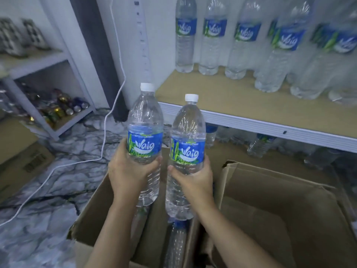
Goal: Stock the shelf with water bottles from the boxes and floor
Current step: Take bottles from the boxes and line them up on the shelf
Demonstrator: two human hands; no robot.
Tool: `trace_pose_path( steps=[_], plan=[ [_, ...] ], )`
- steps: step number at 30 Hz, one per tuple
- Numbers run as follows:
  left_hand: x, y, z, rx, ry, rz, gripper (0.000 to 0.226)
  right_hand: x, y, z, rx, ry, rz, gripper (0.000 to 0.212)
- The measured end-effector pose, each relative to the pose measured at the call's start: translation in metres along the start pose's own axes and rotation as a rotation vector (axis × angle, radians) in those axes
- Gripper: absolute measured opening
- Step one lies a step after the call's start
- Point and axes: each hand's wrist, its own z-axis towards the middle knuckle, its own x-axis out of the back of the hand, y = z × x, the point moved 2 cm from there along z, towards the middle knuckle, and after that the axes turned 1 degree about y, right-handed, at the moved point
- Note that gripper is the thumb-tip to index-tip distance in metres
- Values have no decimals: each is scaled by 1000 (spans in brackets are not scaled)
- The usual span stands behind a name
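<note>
Far left: I log cans [63, 110] on a low side rack, and a white cable [104, 132] trailing over the marbled floor.
Left hand [127, 171]: wrapped round the left bottle [144, 130] under its label, held upright above an open box [90, 219].
Right hand [193, 176]: grasping the right bottle [186, 140], upright, just beside the first.
Right: the shelf [212, 93] carries a row of stocked bottles [214, 35] along the back.
</note>
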Motion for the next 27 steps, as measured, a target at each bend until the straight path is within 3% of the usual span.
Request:
trace_pose_path(
  steps=[3,10,18,27],
  plan=[
    [-3,38,-2,-86,17,-66,90,26,-38,19,97,2,30,69],
    [-28,119,-9,-175,5,-204,93,86,-103,72,252,42,-6,90],
    [-60,203,25,-300,-56,-410,83,136,-156,130,383,62,-34,85],
    [-124,266,98,-415,-57,-437,82,149,-189,232,462,95,-25,81]
  ],
)
